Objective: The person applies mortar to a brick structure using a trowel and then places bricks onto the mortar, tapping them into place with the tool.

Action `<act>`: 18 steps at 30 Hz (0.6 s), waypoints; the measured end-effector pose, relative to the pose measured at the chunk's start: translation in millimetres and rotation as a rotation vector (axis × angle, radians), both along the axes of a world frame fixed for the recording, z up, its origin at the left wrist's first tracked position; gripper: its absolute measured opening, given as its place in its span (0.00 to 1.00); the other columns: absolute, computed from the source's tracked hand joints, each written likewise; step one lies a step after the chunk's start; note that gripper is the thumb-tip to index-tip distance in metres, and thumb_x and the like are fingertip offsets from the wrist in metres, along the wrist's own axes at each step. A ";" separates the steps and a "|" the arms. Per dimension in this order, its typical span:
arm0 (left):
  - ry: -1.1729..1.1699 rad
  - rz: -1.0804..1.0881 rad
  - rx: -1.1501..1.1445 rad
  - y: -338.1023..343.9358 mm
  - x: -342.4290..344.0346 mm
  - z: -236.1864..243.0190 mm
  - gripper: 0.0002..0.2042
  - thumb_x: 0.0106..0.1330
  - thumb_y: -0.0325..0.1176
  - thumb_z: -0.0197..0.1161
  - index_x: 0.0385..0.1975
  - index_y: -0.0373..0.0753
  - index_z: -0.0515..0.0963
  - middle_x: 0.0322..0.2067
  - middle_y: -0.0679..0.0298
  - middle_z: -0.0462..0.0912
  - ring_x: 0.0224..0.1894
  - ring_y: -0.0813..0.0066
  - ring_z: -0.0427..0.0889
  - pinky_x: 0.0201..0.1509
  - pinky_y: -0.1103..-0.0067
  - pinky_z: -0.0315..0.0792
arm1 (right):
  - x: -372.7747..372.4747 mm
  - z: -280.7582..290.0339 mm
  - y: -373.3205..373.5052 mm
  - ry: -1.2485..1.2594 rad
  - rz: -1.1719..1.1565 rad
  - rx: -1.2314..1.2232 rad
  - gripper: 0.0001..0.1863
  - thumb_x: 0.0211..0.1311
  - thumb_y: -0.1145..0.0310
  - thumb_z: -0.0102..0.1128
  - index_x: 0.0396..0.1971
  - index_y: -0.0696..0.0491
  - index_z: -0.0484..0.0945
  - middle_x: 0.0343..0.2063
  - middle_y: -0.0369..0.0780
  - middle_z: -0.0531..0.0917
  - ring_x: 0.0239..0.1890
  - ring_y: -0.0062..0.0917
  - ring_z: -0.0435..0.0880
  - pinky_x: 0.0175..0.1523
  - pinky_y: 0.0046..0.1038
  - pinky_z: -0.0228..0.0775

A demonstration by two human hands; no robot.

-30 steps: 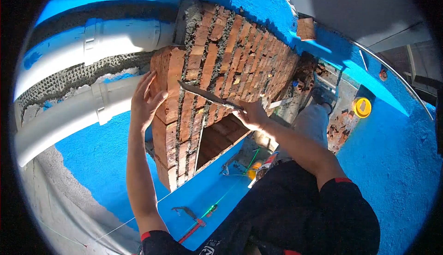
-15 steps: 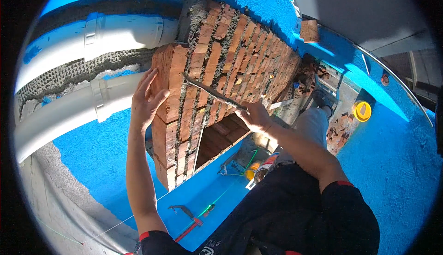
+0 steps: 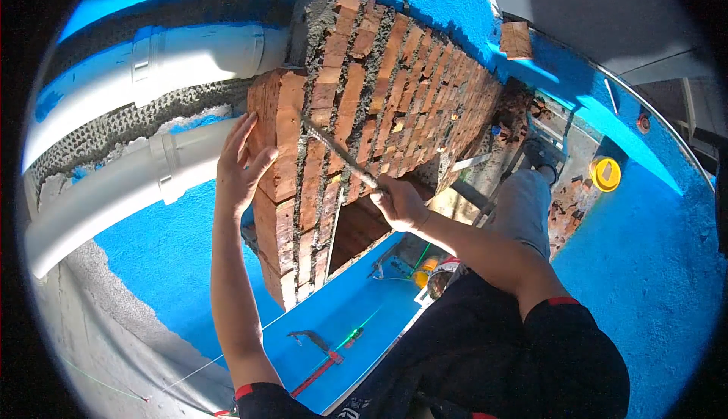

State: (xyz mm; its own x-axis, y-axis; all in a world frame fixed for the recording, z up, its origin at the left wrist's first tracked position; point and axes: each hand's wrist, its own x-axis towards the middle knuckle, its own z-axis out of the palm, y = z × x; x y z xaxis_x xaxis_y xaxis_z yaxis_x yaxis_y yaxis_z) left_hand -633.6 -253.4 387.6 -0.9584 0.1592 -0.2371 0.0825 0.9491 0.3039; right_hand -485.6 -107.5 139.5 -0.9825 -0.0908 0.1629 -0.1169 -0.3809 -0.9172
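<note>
A red brick wall with grey mortar joints rises in front of me. My left hand lies open against the end brick of its top course, fingers stretched and thumb apart. Closed around one end of a long, thin, mortar-smeared metal bar is my right hand. The bar slants up to the left, and its far tip is at the mortar joint beside the end brick. Whether it is a rod or a flat blade seen edge-on I cannot tell.
White pipes run along the left. A rectangular opening breaks the wall below my right hand. A red clamp holds near a string line. A loose brick sits on a ledge, and a yellow bucket stands at right.
My right hand has moved left and slightly down with the bar, which now slants more steeply. The left hand stays against the end brick.
</note>
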 end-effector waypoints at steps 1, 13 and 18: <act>-0.005 0.008 0.025 1.3 -0.1 -0.6 0.32 0.56 0.43 0.70 0.62 0.47 0.66 0.66 0.60 0.59 0.67 0.60 0.58 0.68 0.60 0.59 | -0.4 -0.6 -2.3 -0.082 0.082 0.051 0.24 0.69 0.44 0.40 0.34 0.52 0.72 0.14 0.42 0.70 0.16 0.37 0.73 0.24 0.40 0.62; 0.009 -0.030 0.013 5.2 1.4 0.2 0.33 0.58 0.46 0.67 0.62 0.43 0.65 0.65 0.57 0.59 0.67 0.59 0.60 0.68 0.62 0.60 | -1.6 -10.8 11.3 -0.169 0.121 0.079 0.29 0.67 0.42 0.41 0.30 0.56 0.73 0.12 0.46 0.70 0.16 0.40 0.72 0.24 0.38 0.60; -0.005 -0.003 0.056 6.8 3.6 0.9 0.33 0.58 0.45 0.68 0.62 0.41 0.65 0.65 0.56 0.60 0.66 0.59 0.61 0.68 0.62 0.61 | -3.4 -14.4 10.1 -0.242 0.197 0.121 0.27 0.68 0.44 0.43 0.27 0.56 0.71 0.12 0.44 0.69 0.15 0.37 0.70 0.25 0.37 0.59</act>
